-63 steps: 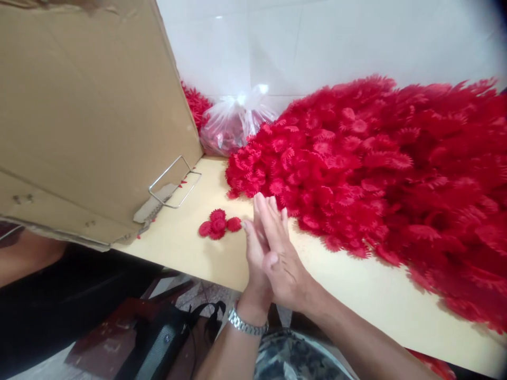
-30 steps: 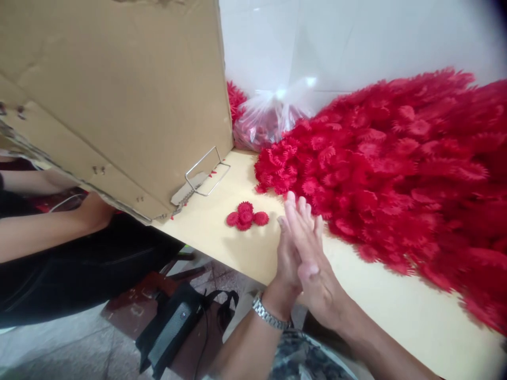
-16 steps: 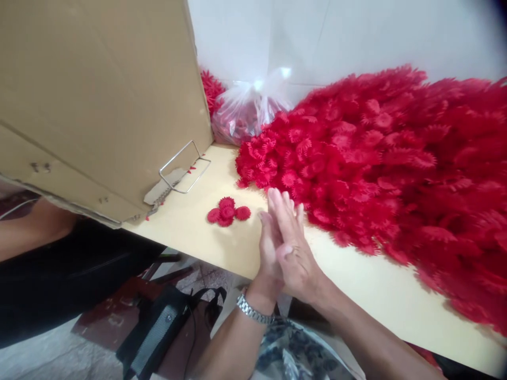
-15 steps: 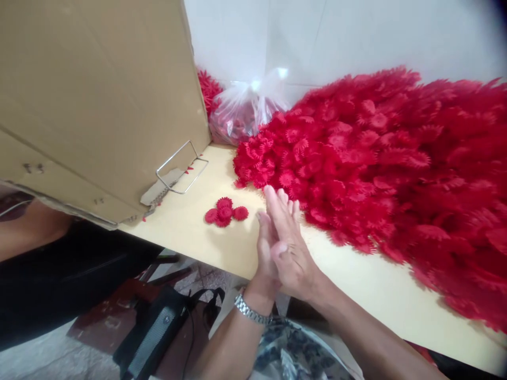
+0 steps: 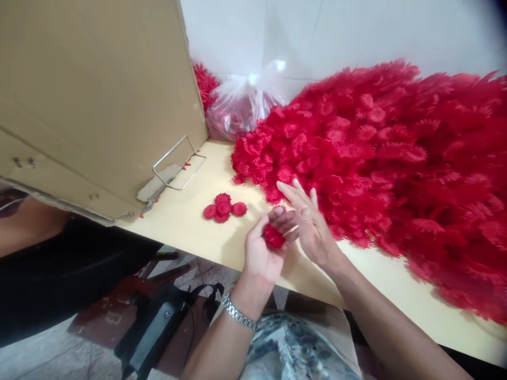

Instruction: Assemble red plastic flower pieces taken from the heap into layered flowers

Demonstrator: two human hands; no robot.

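Observation:
My left hand (image 5: 259,258), with a metal watch on its wrist, is turned palm up and cupped around a crumpled red fabric flower (image 5: 274,236). Just to the right, my right hand (image 5: 315,229) has its fingers stretched and apart; nothing shows in it. Its fingertips are near the edge of a big heap of red fabric flowers (image 5: 348,158). A small cluster of round red flowers (image 5: 222,207) lies on the tabletop (image 5: 186,221) to the left of my hands.
A tall cardboard sheet or box (image 5: 99,95) stands on the left, with a bent wire frame (image 5: 169,153) at its foot. Behind is a clear plastic bag (image 5: 237,116) of red pieces. Another person's arm (image 5: 35,221) shows at far left. A black device (image 5: 152,330) sits below the table.
My palms, pressed together before, have come apart. The left hand has turned up, showing the crumpled red flower, while the right hand has moved off to the right and opened.

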